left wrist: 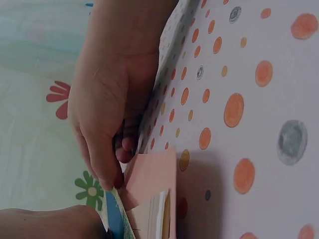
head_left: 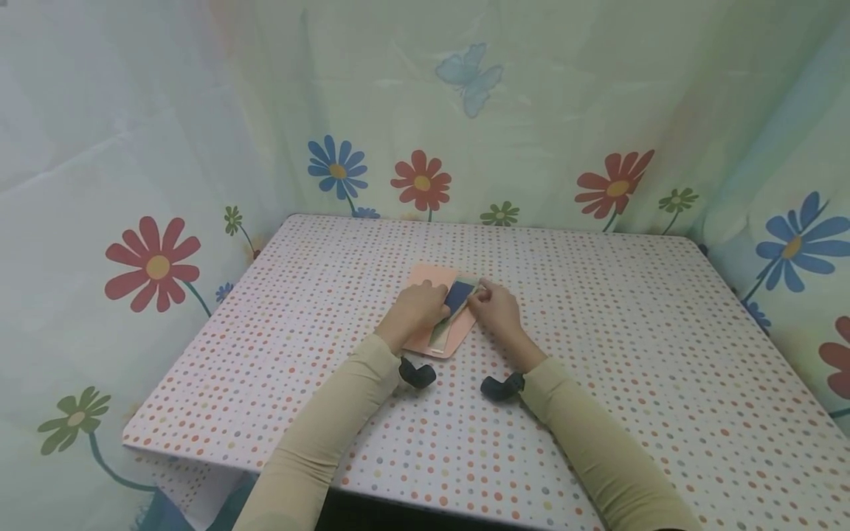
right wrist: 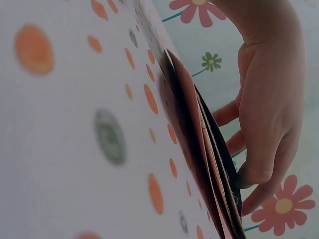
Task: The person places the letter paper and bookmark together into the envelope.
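On the table a pink folder-like cover [head_left: 420,341] lies at a slant. On top of it is a blue piece with a cream border [head_left: 458,296], card-like or a thin booklet; I cannot tell which. My left hand [head_left: 418,306] reaches over the pink cover and pinches the blue piece's edge, its thumb and fingertip meeting there in the left wrist view. My right hand [head_left: 496,306] pinches the far right edge, with the thumb [right wrist: 256,172] on the dark top layer in the right wrist view. Pale layered sheets [left wrist: 158,214] show under the blue piece.
A white dotted cloth [head_left: 598,332] covers the table. Black wrist-worn devices [head_left: 417,374] sit below both hands, close above the cloth. A flowered curtain [head_left: 531,133] hangs behind and at both sides. The table's front edge runs below the forearms.
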The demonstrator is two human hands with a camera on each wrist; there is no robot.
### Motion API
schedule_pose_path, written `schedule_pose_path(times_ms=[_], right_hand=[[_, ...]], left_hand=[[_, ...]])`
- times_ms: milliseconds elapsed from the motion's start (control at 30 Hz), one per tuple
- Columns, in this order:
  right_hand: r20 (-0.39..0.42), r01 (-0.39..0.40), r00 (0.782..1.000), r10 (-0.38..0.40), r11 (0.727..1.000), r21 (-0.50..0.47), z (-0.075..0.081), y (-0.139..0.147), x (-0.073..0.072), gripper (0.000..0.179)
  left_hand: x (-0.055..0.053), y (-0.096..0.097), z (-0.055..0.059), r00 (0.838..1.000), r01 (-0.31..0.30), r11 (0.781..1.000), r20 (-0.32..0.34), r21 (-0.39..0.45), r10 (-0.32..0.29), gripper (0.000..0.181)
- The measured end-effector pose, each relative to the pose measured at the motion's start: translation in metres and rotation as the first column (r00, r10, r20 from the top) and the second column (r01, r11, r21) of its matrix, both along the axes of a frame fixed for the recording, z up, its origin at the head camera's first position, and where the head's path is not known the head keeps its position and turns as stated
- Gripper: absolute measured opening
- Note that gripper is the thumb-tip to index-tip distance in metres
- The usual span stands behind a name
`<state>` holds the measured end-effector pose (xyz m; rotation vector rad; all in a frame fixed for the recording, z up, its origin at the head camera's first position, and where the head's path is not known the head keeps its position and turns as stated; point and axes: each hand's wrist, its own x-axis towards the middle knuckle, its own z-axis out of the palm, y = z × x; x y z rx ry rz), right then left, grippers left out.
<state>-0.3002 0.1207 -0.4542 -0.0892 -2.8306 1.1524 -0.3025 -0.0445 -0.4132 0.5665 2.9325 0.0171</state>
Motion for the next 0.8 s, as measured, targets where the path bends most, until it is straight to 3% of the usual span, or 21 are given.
schedule_pose_path(times_ms=[200,433,600,700,800], right_hand=[[-0.04,-0.115,0.992,0.122,0.983,0.142,-0.0016,-0.0042,-0.0009,0.055],[-0.119,-0.188,0.972,0.203,0.974,0.126,-0.0016,-0.0069,-0.0001,0.05],[-0.179,-0.261,0.937,0.299,0.942,0.209,-0.0036,-0.0071,-0.0009,0.046],[-0.168,-0.299,0.921,0.351,0.915,0.272,-0.0054,-0.0066,-0.0014,0.048],[-0.11,-0.318,0.924,0.365,0.897,0.306,-0.0061,-0.0061,-0.0002,0.053]], left_hand=[[0.0009,-0.0004,-0.0005,1.0,-0.001,1.0,-0.006,-0.005,0.001,0.044],[0.0013,-0.0008,-0.0005,1.0,0.004,1.0,-0.017,0.001,-0.004,0.042],[0.0001,-0.0007,-0.001,0.999,0.006,1.0,-0.036,0.006,-0.006,0.039],[-0.0004,-0.0007,-0.0012,0.999,0.008,1.0,-0.047,0.002,-0.008,0.038],[0.0,-0.0011,-0.0007,0.999,0.013,1.0,-0.047,-0.005,-0.013,0.039]])
